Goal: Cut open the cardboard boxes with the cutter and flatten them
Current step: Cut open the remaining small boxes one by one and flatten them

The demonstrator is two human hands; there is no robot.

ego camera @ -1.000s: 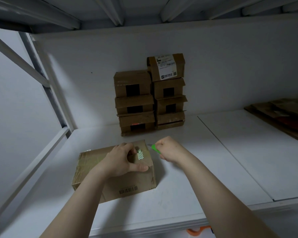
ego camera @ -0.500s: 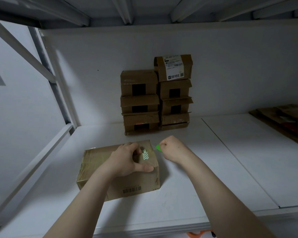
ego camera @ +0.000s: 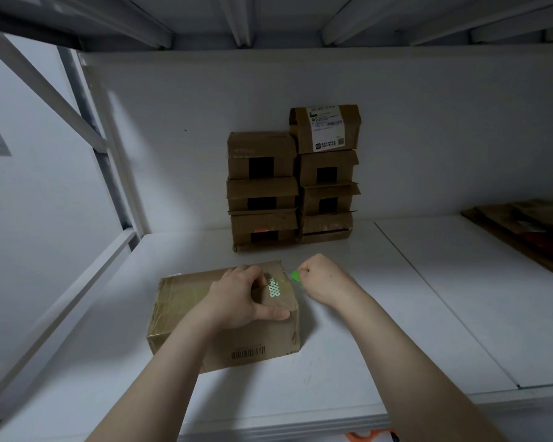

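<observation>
Compared with half a second ago, my view has drifted so that the whole scene sits slightly further right in frame; the hands and the taped box keep the same relation to one another. The left hand holds the taped box from above, fingers bent onto its top and thumb stretched along its near top edge. The right hand is clenched round the cutter, of which only a small bright green tip shows, just beside the far right corner of the taped box; I cannot tell whether a blade touches the cardboard. The taped box is a brown rectangular carton, its top wrapped in glossy, wrinkled clear tape, with a silver-and-green patterned sticker on the top and a barcode on its near face. It lies on a smooth white shelf board. Behind the taped box, against the back wall, stands a stack of boxes in two columns, their fronts showing dark square openings, the top right one bearing a white shipping label. Far right of the taped box lies flattened cardboard. Both forearms cross the shelf's near edge, the left one covering part of the box's near face.
</observation>
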